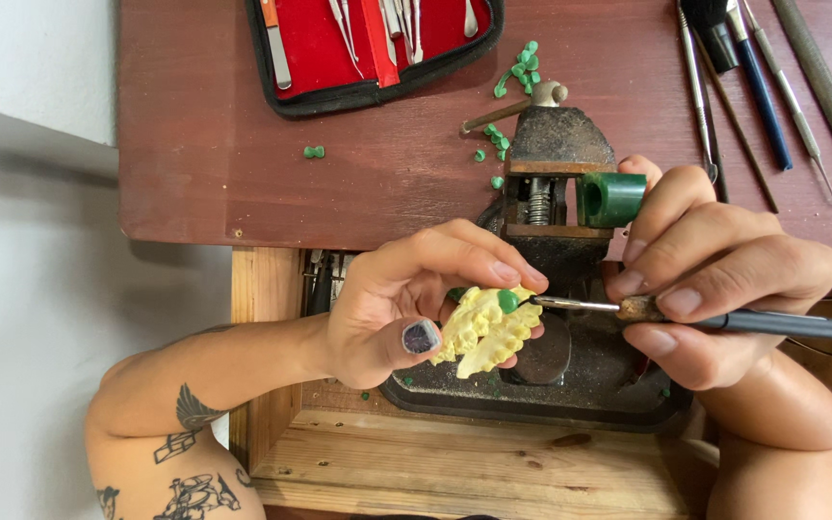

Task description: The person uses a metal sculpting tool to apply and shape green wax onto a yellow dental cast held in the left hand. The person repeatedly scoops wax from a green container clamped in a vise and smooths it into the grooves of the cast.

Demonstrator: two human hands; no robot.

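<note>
While left hand [406,308] fingers pinch yellow tooth model [489,329] above vise [556,289], right hand [715,270] fingers clamp pen-like tool [724,321], tip touching green wax blob [507,300]; both wrists angled inward over counter [204,144]

- A dark reddish-brown wooden table [243,173] fills the upper part of the frame, its front edge running across the middle.
- At the upper centre, an open black tool case with a red lining [373,48] lies flat, metal instruments tucked inside.
- Small green wax scraps [517,72] are scattered right of the case, with one stray bit [313,151] further left.
- In the upper right corner, several long hand tools [772,87] lie side by side.
- A lighter wooden tray [455,462] sits below the table edge, bearing a dark metal vise [556,250] at the centre.
</note>
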